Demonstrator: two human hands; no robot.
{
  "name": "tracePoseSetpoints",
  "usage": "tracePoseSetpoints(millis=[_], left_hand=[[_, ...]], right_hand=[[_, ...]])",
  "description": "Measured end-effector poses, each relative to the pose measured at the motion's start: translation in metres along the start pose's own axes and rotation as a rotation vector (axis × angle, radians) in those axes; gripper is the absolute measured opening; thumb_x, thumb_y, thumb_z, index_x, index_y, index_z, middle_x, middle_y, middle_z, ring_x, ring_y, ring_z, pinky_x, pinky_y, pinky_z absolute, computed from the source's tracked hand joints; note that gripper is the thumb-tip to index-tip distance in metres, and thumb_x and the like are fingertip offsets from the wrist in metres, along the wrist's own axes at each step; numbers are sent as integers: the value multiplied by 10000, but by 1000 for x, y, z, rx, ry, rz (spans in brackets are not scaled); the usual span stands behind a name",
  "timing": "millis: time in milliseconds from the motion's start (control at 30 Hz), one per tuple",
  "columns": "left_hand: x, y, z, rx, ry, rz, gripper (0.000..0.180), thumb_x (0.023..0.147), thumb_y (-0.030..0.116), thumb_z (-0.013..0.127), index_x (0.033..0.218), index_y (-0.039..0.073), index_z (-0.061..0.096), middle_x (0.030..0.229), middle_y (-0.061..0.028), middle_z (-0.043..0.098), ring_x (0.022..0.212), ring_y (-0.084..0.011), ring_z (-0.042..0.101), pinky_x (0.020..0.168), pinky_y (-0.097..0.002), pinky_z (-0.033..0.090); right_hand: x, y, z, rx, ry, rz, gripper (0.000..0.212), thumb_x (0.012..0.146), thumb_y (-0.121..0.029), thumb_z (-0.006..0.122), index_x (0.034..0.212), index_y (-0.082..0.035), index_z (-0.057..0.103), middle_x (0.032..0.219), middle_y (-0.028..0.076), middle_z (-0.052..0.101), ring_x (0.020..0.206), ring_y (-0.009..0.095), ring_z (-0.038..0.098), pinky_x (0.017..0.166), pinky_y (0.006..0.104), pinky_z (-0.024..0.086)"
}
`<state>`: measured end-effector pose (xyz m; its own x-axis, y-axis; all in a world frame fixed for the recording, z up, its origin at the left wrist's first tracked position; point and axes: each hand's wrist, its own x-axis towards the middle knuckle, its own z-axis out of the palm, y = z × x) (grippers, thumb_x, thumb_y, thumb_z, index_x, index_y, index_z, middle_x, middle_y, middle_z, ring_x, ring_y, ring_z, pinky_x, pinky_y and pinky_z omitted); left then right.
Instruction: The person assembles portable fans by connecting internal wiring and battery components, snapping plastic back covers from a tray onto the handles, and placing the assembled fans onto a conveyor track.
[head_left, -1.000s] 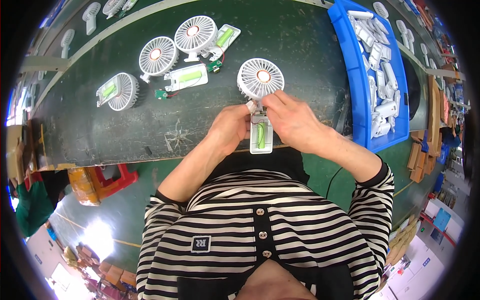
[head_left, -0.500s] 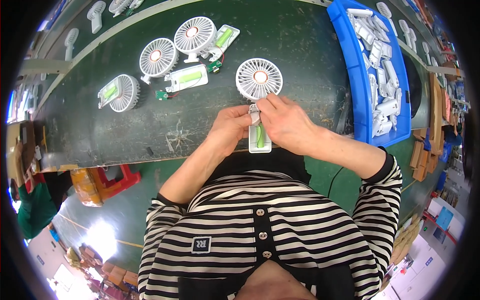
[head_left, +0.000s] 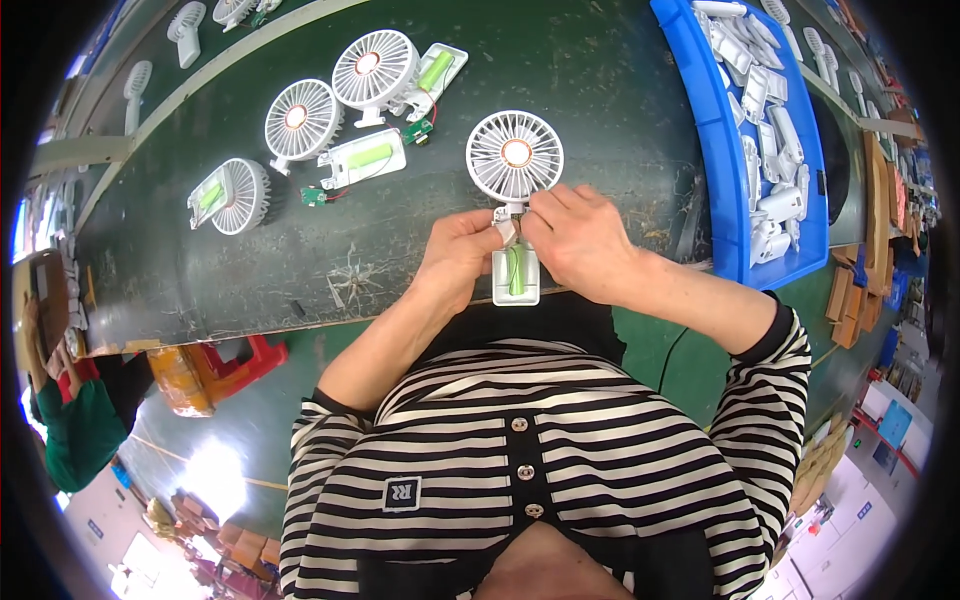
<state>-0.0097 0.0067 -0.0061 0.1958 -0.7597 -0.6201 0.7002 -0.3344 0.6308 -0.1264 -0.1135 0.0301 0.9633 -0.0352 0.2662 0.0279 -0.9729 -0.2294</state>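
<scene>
At the near edge of the dark green worktable point(head_left: 620, 90), right in front of me, is the white handheld fan point(head_left: 515, 180) I have between my hands, its round head away from me and its open handle shell point(head_left: 501, 292) toward me. A green battery point(head_left: 517, 266) sits in that shell. My left hand point(head_left: 455, 258) pinches the fan just below its head, a small pale piece point(head_left: 506, 233) at the fingertips; my right hand point(head_left: 582, 240) grips it from the other side, though its fingers hide exactly what they pinch. Farther off to my left lie three more white fans point(head_left: 303, 118), with two green circuit boards point(head_left: 315, 197) among them. To my right, a blue bin point(head_left: 727, 215) holds a heap of white plastic parts point(head_left: 783, 140).
</scene>
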Motion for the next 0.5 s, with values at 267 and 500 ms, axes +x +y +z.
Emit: tracePoseSetpoints(millis=[267, 500], left_hand=[[1, 3, 1, 41, 7, -16, 157, 814, 105, 556, 879, -32, 595, 811, -66, 604, 698, -135, 583, 619, -263, 485], [7, 7, -23, -319, -357, -116, 369, 879, 285, 432, 1031, -40, 519, 1022, -155, 571, 865, -248, 585, 784, -366, 459]], right_hand=[[-1, 3, 7, 6, -14, -36, 153, 575, -90, 566, 681, -48, 465, 701, 64, 447, 646, 216, 477, 540, 321, 375], [-9, 9, 11, 63, 116, 27, 140, 577, -73, 571, 663, -45, 464, 701, 65, 456, 648, 218, 496, 538, 325, 396]])
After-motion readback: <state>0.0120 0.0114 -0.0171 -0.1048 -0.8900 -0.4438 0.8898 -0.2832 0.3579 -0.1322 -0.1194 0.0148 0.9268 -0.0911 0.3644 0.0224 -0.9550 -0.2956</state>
